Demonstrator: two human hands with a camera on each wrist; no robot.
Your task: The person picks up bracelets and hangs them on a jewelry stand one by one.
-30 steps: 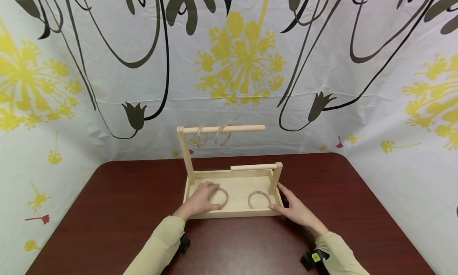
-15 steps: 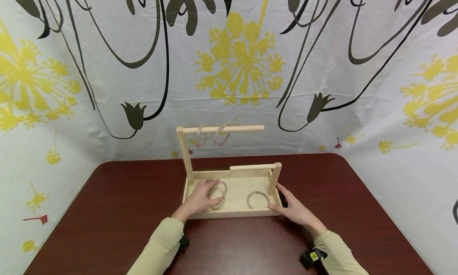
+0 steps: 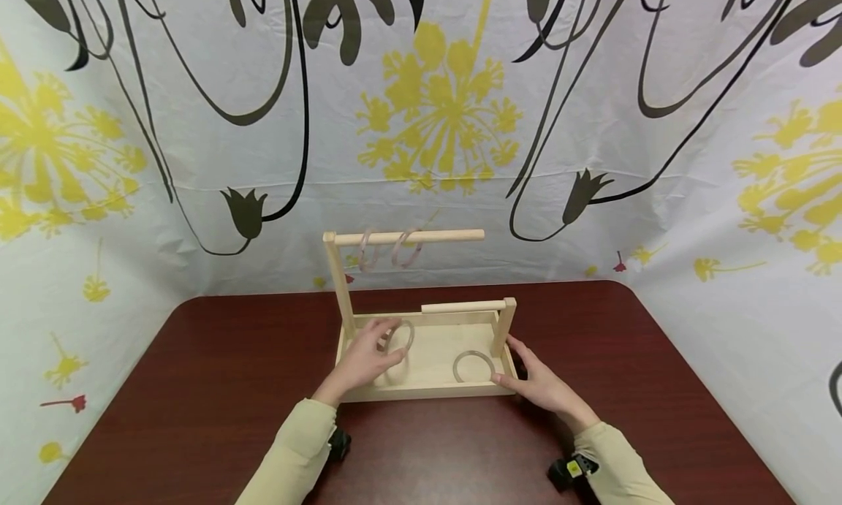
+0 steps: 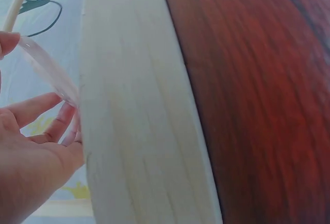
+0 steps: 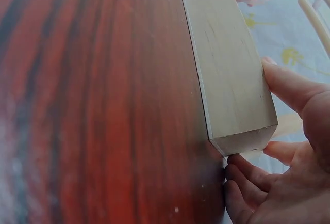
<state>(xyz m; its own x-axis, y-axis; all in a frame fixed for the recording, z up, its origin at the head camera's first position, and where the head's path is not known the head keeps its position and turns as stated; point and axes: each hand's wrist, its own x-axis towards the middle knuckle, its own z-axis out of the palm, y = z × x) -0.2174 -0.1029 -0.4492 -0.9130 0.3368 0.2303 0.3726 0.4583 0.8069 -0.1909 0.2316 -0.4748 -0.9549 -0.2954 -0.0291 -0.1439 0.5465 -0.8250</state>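
My left hand (image 3: 365, 357) pinches a pale translucent bangle (image 4: 49, 69) between thumb and fingers, holding it tilted up over the left part of a light wooden tray stand (image 3: 421, 393). My right hand (image 3: 544, 385) grips the tray's front right corner, thumb on the front rim and fingers round the outer end, as the right wrist view shows. A second bangle (image 3: 455, 370) lies flat in the tray near that corner. Two pinkish bangles (image 3: 397, 256) hang from the tall upper bar (image 3: 447, 236) at the left post.
A shorter, lower bar (image 3: 460, 308) reaches left from the right post (image 3: 503, 329), with no bangle on it. The stand sits on a dark red wooden table (image 3: 421, 446). Behind it hangs a white patterned cloth (image 3: 421, 147).
My left hand has lifted its bangle from the tray floor, tilting it up and moving slightly away from me. The right hand keeps its grip on the tray corner.
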